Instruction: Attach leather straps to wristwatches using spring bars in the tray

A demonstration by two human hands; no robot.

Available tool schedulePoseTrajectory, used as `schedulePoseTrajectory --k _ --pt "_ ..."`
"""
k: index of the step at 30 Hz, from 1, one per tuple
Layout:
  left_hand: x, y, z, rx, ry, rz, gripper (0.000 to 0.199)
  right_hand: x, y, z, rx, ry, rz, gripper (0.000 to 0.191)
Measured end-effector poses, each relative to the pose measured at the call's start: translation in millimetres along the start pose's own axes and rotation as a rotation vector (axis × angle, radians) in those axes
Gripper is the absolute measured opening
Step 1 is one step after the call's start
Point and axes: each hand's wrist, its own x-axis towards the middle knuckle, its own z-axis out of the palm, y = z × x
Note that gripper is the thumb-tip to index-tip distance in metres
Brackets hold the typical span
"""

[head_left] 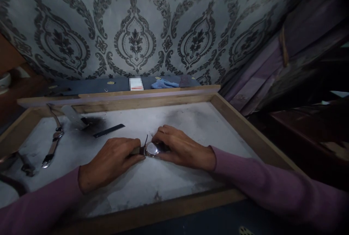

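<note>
A wristwatch (152,149) with a round, shiny case is held just above the white floor of a shallow wooden tray. My left hand (111,160) is closed, thumb and fingers pinching the dark strap on the watch's left side. Fingers of my right hand (184,149) are closed around the right side of the watch, covering most of the strap there. A thin dark pin-like piece (146,140) sticks up beside the case. Another slim light tip shows by my right fingers; what it belongs to is hidden.
The tray's wooden rim (234,124) surrounds the work. Inside at left lie another watch (56,135), a flat dark strip (109,130), a pale flat piece (73,116) and dark strap-like items (26,166). Behind the rim sit a small white box (136,83) and a blue cloth (164,83).
</note>
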Motion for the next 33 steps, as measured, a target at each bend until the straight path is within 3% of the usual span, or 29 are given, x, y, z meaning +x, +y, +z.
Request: schedulePoseTrajectory --k 14,21,26,33 --pt "3.4 -10.6 -16.7 -0.471 -0.121 -0.142 0.026 0.7 -2.2 3.8 0.036 0.063 0.020 0.014" --pt "3.8 -12.2 -18.6 -0.495 -0.117 -0.147 0.029 1.1 -2.8 6.1 0.024 0.032 0.065 0.015" --pt "4.7 -12.0 -18.6 -0.525 -0.115 -0.138 0.025 1.6 -2.3 9.3 0.093 0.040 0.091 0.031" --pt "6.0 -13.9 -16.0 -0.626 -0.127 -0.140 0.022 1.9 -3.8 8.0 0.138 0.044 0.126 0.029"
